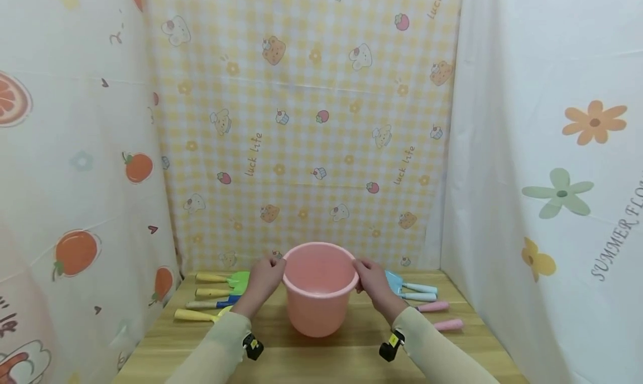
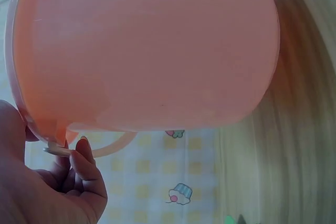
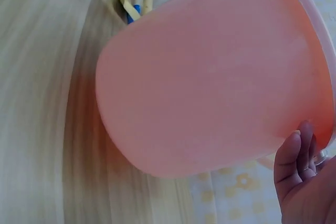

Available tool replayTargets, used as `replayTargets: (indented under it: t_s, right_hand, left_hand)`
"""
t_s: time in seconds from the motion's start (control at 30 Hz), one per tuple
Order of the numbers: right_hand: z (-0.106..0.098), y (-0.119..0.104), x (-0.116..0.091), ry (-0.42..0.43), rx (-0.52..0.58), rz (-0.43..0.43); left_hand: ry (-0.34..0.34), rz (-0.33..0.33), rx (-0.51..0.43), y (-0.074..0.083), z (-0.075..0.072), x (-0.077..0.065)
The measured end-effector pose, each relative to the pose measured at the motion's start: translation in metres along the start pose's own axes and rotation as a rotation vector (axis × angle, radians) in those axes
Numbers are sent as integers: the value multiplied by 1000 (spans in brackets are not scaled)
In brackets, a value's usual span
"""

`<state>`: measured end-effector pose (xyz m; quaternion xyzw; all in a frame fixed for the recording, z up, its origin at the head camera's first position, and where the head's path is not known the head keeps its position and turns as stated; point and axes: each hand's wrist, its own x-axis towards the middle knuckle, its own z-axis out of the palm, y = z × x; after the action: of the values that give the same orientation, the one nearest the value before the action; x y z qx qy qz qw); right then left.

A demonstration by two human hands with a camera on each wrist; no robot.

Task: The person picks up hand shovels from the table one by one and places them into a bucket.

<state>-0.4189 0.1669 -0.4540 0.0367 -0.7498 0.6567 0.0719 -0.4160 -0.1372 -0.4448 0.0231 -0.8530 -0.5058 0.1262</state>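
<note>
A pink plastic bucket (image 1: 316, 311) is held upright at the middle of the wooden table, its base close over the boards. My left hand (image 1: 266, 275) grips the rim on the left side, thumb on top and fingers beneath. On the opposite side my right hand (image 1: 373, 278) grips the rim in the same way. In the left wrist view a curved pink handle (image 2: 118, 144) hangs behind the bucket, near the left hand's fingertips (image 2: 84, 148). The right wrist view shows fingers (image 3: 289, 158) curled under the rim beside the handle's joint.
At left on the table (image 1: 316, 361) lie garden tools: yellow-handled green ones (image 1: 238, 281), a blue one (image 1: 211, 304) and a yellow one (image 1: 193, 315). Light blue tools (image 1: 419, 288) and pink handles (image 1: 447, 324) lie at right. Printed cloth (image 1: 321, 149) hangs behind and on both sides.
</note>
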Motion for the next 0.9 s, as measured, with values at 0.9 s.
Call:
replayTargets:
  t_s: [0.9]
  right_hand:
    - [-19, 17, -21, -4, -38, -5]
  left_hand:
    - [-31, 75, 2, -6, 17, -22]
